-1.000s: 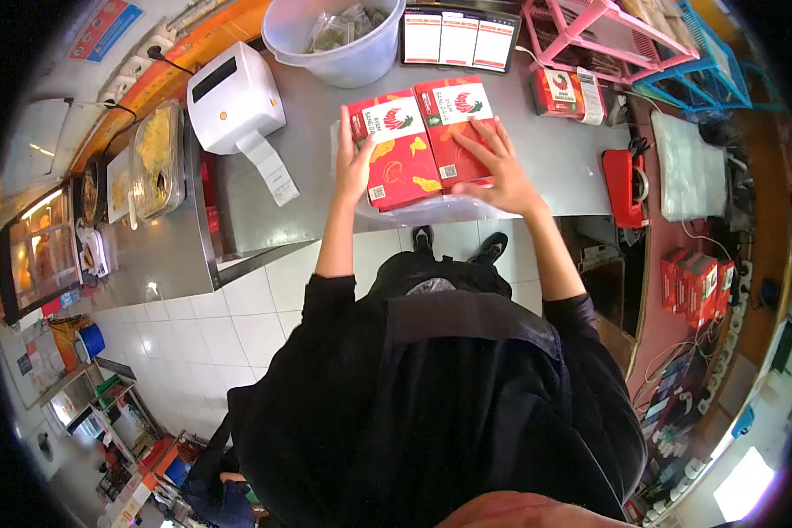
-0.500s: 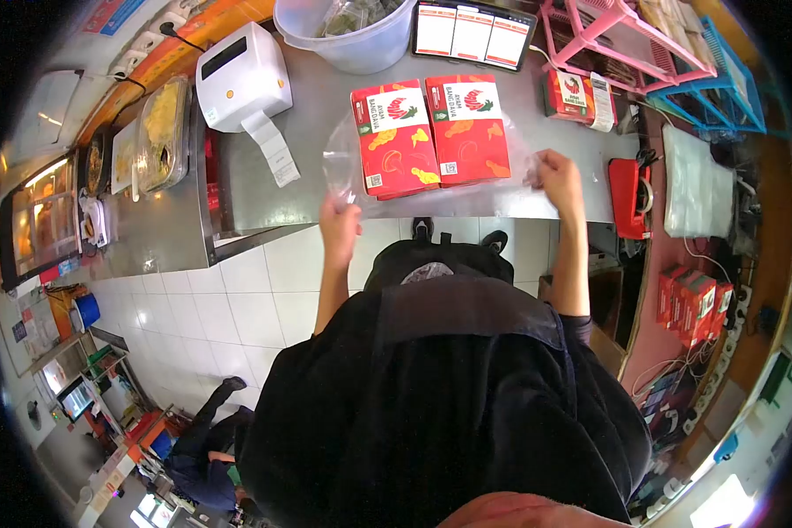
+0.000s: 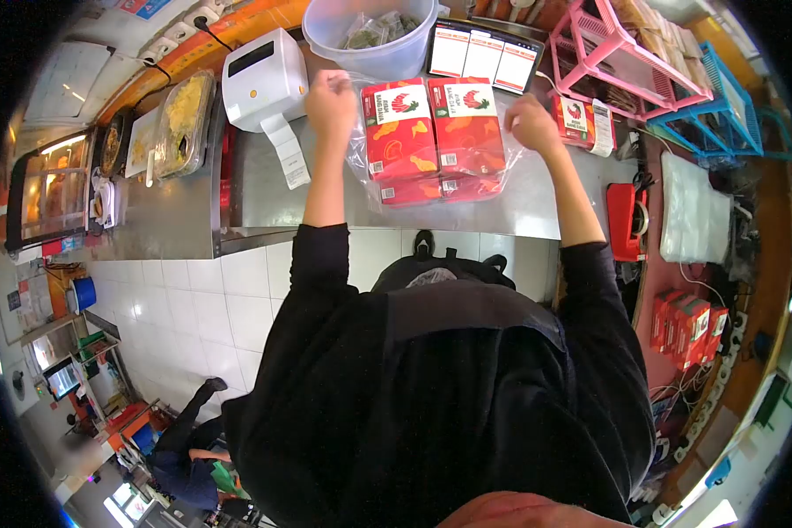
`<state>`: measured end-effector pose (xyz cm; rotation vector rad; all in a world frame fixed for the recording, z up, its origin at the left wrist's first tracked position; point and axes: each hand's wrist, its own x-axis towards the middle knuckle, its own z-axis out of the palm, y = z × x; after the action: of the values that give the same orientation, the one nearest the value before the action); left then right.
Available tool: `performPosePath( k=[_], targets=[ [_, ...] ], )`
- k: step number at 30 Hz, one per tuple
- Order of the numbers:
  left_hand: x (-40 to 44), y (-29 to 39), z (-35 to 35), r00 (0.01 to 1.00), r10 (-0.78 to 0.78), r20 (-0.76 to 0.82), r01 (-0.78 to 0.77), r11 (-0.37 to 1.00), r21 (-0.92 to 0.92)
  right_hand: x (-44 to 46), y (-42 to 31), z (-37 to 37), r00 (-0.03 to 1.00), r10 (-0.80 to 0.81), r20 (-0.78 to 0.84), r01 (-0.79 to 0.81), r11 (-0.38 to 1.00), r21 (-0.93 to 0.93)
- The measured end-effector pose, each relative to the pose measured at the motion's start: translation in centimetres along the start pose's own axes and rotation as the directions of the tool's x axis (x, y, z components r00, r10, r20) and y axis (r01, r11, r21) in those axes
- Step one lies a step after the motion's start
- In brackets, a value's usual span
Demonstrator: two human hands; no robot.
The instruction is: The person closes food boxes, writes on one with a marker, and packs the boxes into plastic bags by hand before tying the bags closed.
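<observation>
Two red food boxes (image 3: pixel 399 141) (image 3: pixel 468 132) with white labels stand side by side on the steel counter, with more red box faces (image 3: pixel 411 189) showing below their front edges. A clear plastic bag (image 3: pixel 358 157) surrounds them, its sides pulled up around the boxes. My left hand (image 3: pixel 332 104) is closed on the bag's edge at the upper left of the boxes. On the other side, my right hand (image 3: pixel 531 125) pinches the bag's right edge, close to another red box (image 3: pixel 574 121) with a paper slip on it.
A white label printer (image 3: pixel 266 81) with a paper strip, a plastic tub (image 3: pixel 387 48) of packets and a tablet (image 3: pixel 484 56) line the back. Pink racks (image 3: pixel 620 57) and a red tape dispenser (image 3: pixel 623 222) are at right. Another person (image 3: pixel 189 462) is at lower left.
Both hands have moved up and away from my body, the left one most, drawing the bag's sides up around the boxes. The view has shifted slightly.
</observation>
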<state>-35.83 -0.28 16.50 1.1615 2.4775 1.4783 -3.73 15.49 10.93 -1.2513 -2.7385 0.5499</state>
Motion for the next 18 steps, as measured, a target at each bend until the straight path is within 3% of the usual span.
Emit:
performPosePath(
  k=[1,2,3,5,6,8,10,11,14,16,17,18],
  targets=[
    [-0.1,0.4,0.4,0.986,-0.088,0.139,0.106,0.986,-0.125,0.1,0.2,1.2,0.995,-0.101,0.002,0.101,0.992,-0.077],
    [-0.2,0.8,0.7,0.947,-0.155,0.283,0.224,0.947,-0.232,0.8,0.6,1.9,0.985,-0.058,0.162,0.09,0.976,-0.2],
    [-0.2,1.2,1.0,0.883,-0.196,0.427,0.348,0.883,-0.314,1.2,0.4,2.3,0.993,-0.075,0.096,0.088,0.987,-0.138],
    [-0.9,-1.3,4.3,0.894,0.239,0.38,-0.12,0.943,-0.31,2.5,-0.4,2.6,0.994,-0.097,-0.051,0.097,0.995,-0.018],
    [-1.4,-1.1,4.7,0.857,0.248,0.451,-0.206,0.968,-0.142,3.9,1.4,4.9,0.927,-0.317,-0.201,0.334,0.941,0.051],
    [-2.9,-0.5,4.4,0.781,0.212,0.587,-0.387,0.903,0.189,4.0,1.4,4.8,0.966,-0.257,-0.017,0.256,0.948,0.191],
    [-4.0,0.1,3.6,0.759,0.086,0.645,-0.284,0.936,0.209,3.3,1.4,4.2,0.963,-0.253,0.087,0.216,0.927,0.308],
    [-4.7,0.4,3.1,0.743,0.023,0.669,-0.228,0.948,0.221,2.5,1.3,3.9,0.961,-0.233,0.149,0.185,0.943,0.277],
    [-8.0,1.1,1.1,0.752,-0.091,0.653,-0.256,0.873,0.415,0.0,-0.6,2.1,0.938,-0.227,0.263,0.168,0.959,0.229],
    [-8.1,0.2,0.8,0.8,0.039,0.599,-0.28,0.907,0.315,-0.2,0.9,2.5,0.915,-0.298,0.271,0.234,0.941,0.245],
    [-8.0,-0.2,0.9,0.817,0.1,0.568,-0.295,0.919,0.263,0.8,1.3,2.8,0.95,-0.271,0.152,0.233,0.945,0.232],
    [-6.9,0.1,1.5,0.886,0.154,0.437,-0.188,0.981,0.036,2.1,1.3,2.9,0.97,-0.239,0.033,0.226,0.948,0.223]
  ],
)
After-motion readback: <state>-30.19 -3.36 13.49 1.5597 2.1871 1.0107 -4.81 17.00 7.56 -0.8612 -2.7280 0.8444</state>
